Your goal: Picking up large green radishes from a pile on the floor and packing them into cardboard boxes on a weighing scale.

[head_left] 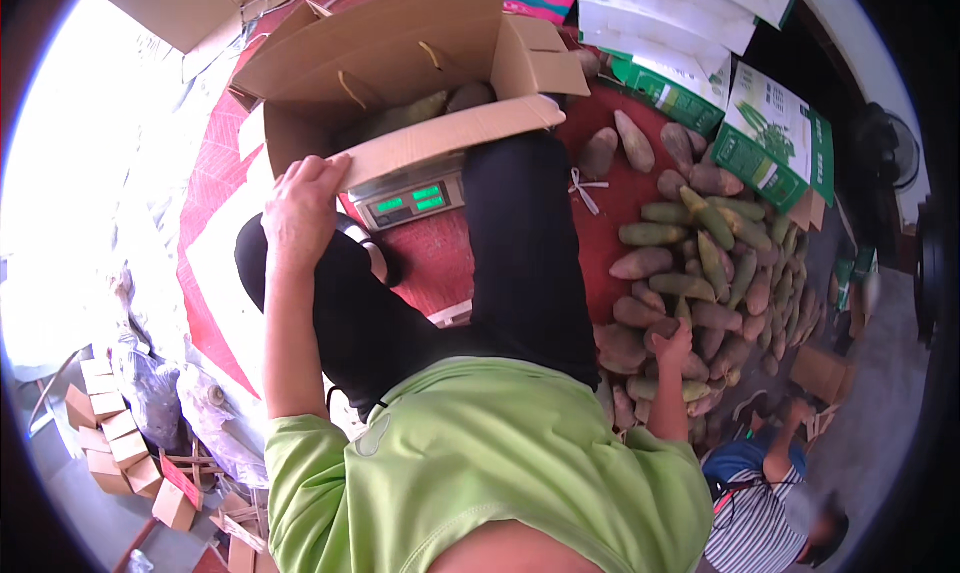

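Note:
An open cardboard box [400,23] with a few root vegetables inside rests on a digital scale [410,205] with a lit green display. My left hand [303,208] is closed on the left end of the box's near flap [455,138]. Off to the right, my right hand [674,345] is closed around a reddish-brown root vegetable [662,328] at the near side of a large pile [715,283]. The pile mixes long green and purplish-brown, tapered roots. Inside the box, the flap partly hides the contents.
Green-and-white cartons [768,133] stand beyond the pile. Small brown boxes [120,438] and plastic bags [210,413] lie at left. A person in a striped top [760,513] is low at right. Red sheeting [430,268] covers the floor.

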`<state>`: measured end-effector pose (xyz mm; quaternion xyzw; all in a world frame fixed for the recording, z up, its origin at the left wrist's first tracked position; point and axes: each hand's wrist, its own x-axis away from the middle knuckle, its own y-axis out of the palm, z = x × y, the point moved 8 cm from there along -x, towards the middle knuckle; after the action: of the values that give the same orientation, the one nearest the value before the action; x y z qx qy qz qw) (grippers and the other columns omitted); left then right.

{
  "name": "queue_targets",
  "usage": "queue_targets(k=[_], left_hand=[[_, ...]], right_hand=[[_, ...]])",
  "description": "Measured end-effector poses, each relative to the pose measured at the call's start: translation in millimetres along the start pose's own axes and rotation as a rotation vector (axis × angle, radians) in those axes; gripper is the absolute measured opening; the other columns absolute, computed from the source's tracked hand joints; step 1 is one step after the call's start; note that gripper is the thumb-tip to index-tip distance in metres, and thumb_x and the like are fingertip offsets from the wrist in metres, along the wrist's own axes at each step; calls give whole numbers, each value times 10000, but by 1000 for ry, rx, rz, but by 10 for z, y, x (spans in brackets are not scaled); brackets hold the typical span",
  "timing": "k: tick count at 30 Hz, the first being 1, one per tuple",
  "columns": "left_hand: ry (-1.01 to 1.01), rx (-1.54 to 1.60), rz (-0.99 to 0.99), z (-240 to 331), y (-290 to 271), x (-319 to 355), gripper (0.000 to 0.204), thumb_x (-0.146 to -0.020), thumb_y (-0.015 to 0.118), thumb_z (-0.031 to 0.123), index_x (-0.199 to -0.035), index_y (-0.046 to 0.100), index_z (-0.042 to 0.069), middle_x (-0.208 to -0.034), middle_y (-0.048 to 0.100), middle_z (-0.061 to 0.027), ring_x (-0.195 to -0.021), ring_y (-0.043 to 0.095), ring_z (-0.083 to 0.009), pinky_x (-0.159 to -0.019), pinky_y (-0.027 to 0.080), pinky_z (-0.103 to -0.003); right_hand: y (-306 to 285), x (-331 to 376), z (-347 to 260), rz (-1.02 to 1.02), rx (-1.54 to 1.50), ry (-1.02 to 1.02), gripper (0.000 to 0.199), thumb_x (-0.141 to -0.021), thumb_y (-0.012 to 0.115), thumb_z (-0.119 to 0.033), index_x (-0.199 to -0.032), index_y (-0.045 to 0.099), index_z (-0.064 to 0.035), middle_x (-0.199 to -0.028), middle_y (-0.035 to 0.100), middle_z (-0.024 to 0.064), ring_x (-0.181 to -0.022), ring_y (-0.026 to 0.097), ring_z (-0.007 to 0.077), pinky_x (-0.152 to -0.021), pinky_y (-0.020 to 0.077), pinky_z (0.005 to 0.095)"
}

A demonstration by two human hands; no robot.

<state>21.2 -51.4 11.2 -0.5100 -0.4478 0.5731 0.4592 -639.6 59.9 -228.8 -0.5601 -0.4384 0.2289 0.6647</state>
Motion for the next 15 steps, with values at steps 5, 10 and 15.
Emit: queue_targets(k=[5,10,15], left_hand=[[10,-5,-8,-22,-2,5,321,-782,588,58,-1082,647,159,-880,586,-31,-922,601,-229,-807,492,-369],[25,-30,30,-35,-48,-4,305,-775,613,61,-1058,670,160,-869,608,-12,-891,616,-214,-757,502,-364],[3,-34,17,-53,-27,8,289,-794,594,81,-1061,664,167,-865,604,-12,-897,614,-217,-761,496,-373]], right_hand=[[-452,-159,-375,66,-550,-66,755,-653,797,-84,-1330,463,-75,-1300,495,167,-1203,483,329,-1004,405,408],[-1530,-126,-1665,76,-1062,-325,687,-751,727,-25,-1363,415,-7,-1328,466,121,-1204,463,219,-1019,374,329],[-2490,130,-3096,13,-1242,-730,654,-790,686,-11,-1374,391,12,-1340,457,120,-1217,463,213,-1032,368,329]])
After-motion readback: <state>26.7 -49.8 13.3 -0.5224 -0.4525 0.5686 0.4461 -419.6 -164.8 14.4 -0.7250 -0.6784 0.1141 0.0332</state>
